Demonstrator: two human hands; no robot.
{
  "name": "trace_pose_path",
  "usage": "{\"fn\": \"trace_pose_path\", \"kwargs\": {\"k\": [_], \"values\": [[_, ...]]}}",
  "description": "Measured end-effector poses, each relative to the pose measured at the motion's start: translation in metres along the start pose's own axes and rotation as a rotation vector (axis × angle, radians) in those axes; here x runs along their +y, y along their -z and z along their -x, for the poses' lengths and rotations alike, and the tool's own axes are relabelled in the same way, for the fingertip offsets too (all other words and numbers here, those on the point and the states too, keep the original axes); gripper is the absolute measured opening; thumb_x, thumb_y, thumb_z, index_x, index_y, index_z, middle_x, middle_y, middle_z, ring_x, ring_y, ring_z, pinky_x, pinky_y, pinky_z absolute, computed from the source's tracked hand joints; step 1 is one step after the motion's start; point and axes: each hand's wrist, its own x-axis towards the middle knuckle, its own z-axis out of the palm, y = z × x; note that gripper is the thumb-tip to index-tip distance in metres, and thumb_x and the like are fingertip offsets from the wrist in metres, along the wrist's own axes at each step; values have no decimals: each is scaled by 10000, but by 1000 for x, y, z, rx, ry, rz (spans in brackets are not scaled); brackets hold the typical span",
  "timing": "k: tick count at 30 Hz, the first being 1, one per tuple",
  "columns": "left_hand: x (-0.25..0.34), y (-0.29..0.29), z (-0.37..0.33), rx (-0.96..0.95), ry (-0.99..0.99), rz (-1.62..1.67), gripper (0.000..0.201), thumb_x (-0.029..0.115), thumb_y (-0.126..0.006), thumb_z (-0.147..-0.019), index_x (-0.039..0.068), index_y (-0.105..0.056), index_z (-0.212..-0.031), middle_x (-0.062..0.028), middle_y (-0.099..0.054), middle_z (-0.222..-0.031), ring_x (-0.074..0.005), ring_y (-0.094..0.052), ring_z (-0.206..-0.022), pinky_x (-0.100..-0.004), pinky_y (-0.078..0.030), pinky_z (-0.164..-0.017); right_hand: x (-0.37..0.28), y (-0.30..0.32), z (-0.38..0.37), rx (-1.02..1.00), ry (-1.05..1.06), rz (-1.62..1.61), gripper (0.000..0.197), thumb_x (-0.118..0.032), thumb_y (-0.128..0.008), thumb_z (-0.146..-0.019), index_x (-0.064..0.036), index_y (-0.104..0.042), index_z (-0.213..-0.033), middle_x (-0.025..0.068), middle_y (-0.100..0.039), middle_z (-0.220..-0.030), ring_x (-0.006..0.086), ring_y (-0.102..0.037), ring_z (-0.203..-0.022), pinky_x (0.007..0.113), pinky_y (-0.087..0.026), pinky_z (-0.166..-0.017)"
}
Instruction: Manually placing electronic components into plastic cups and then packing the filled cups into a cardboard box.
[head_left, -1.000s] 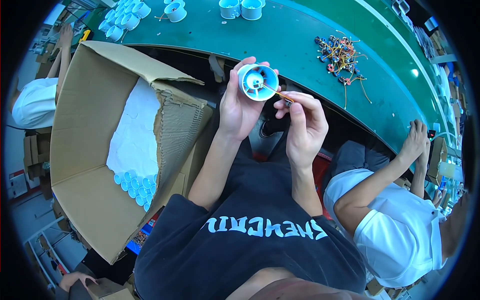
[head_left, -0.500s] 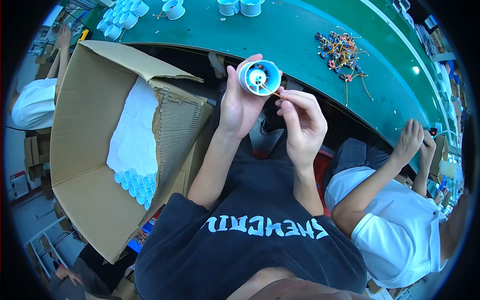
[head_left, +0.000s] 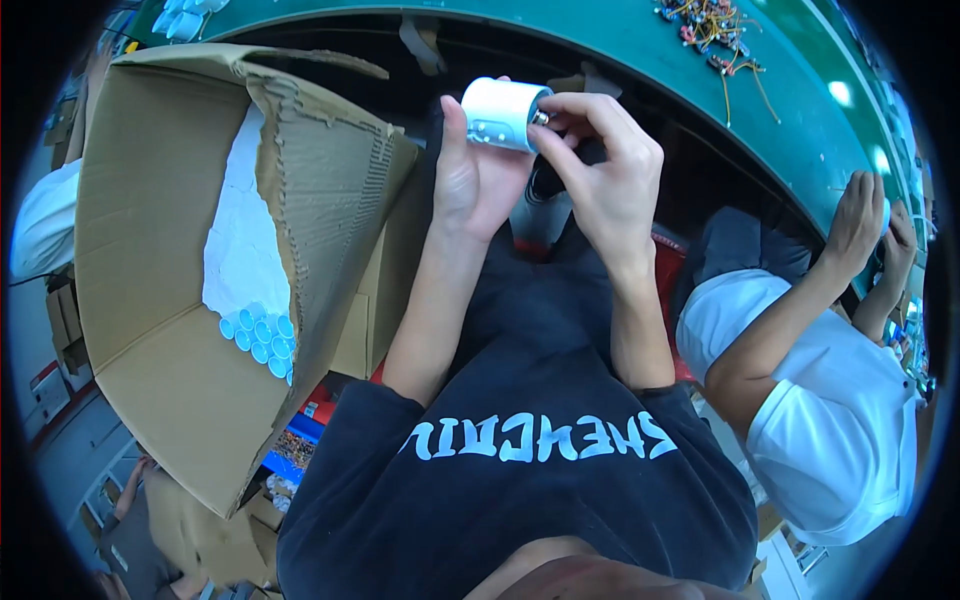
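Observation:
My left hand (head_left: 468,190) is closed round a pale blue and white plastic cylinder, a fan housing (head_left: 497,112), which lies on its side across the fingers with its open end to the right. At that open end my right hand (head_left: 615,165) is pinching a small shiny metal part (head_left: 541,117) between thumb and forefinger. The inside of the housing is turned out of view, and the right fingers partly cover the small part.
A large open cardboard box (head_left: 150,220) with pale blue cups (head_left: 262,335) stands at my left. Along the far side runs a green workbench (head_left: 640,45) with a heap of small wired parts (head_left: 715,30). Close on my right a co-worker in white (head_left: 800,400) works with both hands.
The housing has turned from facing me to lying sideways, and sits slightly lower and left of the bench edge. My right fingers moved from the orange wires to the housing's open end. The view shifted.

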Motion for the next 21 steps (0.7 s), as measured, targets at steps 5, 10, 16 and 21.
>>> {"fn": "trace_pose_path", "kwargs": {"k": [5,10,16,21], "values": [[-10,-4,23,44,46,165,604,451,-555,-929,5,-429,-1316,-187,-448,-1371,-332,-386,-1316,-492,-294,-1105,-4,-8,35,70,52,130,220,1,-753,-738,-1,-694,-950,84,-654,-830,140,-591,-632,235,-486,-594],[-27,-21,41,76,5,146,609,427,-601,-898,2,-447,-1306,-196,-438,-1374,-324,-358,-1333,-457,-299,-1117,-14,7,50,81,94,145,210,-23,-756,-734,-6,-699,-935,96,-645,-823,185,-607,-655,267,-495,-601],[-60,-47,59,-95,150,489,612,439,-606,-896,17,-457,-1314,-180,-459,-1362,-304,-404,-1302,-418,-318,-1110,-27,35,66,185,246,192,197,-67,-756,-719,-10,-695,-898,109,-642,-828,243,-622,-737,326,-514,-640],[-77,-68,66,-76,155,454,521,338,-674,-879,35,-496,-1264,-117,-497,-1329,-221,-470,-1234,-364,-376,-1070,-36,62,70,228,304,82,181,-77,-749,-715,-18,-687,-874,103,-643,-828,247,-624,-754,329,-519,-657]]}}
